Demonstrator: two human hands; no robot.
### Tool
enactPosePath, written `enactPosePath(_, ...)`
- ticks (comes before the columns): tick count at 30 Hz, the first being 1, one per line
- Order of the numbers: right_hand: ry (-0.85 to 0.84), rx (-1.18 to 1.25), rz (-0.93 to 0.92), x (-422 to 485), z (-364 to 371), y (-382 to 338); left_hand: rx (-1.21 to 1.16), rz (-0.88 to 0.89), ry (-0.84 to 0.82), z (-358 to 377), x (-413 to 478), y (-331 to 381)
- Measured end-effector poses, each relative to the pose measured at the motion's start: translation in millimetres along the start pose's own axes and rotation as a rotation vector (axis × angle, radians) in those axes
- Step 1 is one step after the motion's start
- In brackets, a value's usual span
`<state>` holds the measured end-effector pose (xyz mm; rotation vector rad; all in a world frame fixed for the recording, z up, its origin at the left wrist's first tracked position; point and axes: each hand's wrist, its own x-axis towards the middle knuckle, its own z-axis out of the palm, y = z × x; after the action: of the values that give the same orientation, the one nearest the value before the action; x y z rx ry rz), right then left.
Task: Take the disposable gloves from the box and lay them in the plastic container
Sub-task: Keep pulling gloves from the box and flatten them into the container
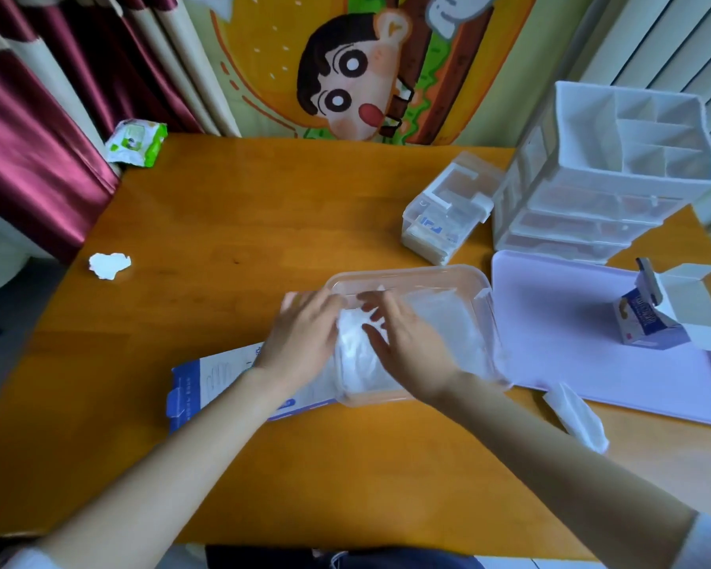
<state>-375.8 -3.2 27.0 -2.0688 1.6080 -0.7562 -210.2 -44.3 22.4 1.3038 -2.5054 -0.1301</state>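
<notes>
Nothing is gripped by either hand. The left hand is laid flat, fingers straight and together, along the left edge of the gloves, with the fingertips reaching to the container at its far left corner. The right hand is spread over the same stack, fingers apart and only slightly bent, the palm pressed down on it. Whether either thumb is tucked under a layer cannot be told, as the hands are blurred.

The gloves are seen as a whitish, translucent pile inside the container, filling most of its floor. The container is clear, rectangular and lidless, and is set on the table in front of the person.

The box, blue and white, is laid flat on the table just left of the container, partly covered by the left forearm.

To the right, a lilac tray is placed beside the container, with a small opened carton standing on it. A folded white sheet is laid at the tray's near edge. Behind the tray a white drawer unit is set, and a clear case is set beside it. Far to the left, a crumpled paper and a green wipes pack are found.
</notes>
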Motion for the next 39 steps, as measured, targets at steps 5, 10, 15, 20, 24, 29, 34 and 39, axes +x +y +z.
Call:
enactPosePath(5, -0.098, -0.012, -0.244, -2.4, 45.9, -42.6, 0.098, -0.326, -0.342, 1.0, -56.3, -59.4)
enactPosePath(10, -0.400, -0.163, -0.180, 0.2, 106.4, -67.7, -0.034, -0.535, -0.664, 11.5, -93.5, -84.1)
enactPosePath(15, -0.556, -0.379, 0.108, 15.8, 132.3, -66.7, -0.147, -0.498, -0.650, 11.2, -100.2, -90.9)
enactPosePath(20, -0.546, -0.480, 0.128, 26.4, 136.6, -67.3, -0.116, -0.467, -0.671, 11.2, -104.4, -93.4)
enactPosePath(24, -0.531, -0.526, 0.106, 32.1, 145.2, -68.5, -0.114, -0.454, -0.681, 11.1, -107.5, -91.4)
enactPosePath(29, -0.531, -0.471, 0.102, 29.8, 146.9, -65.4, -0.139, -0.456, -0.668, 12.8, -110.2, -91.7)
enactPosePath(34, -0.457, -0.360, 0.121, 16.9, 141.3, -58.4, -0.134, -0.448, -0.664, 10.8, -108.3, -93.0)
enactPosePath(39, -0.203, -0.244, 0.178, 16.4, 116.7, -69.6, -0.149, -0.457, -0.649, 10.9, -109.0, -92.7)
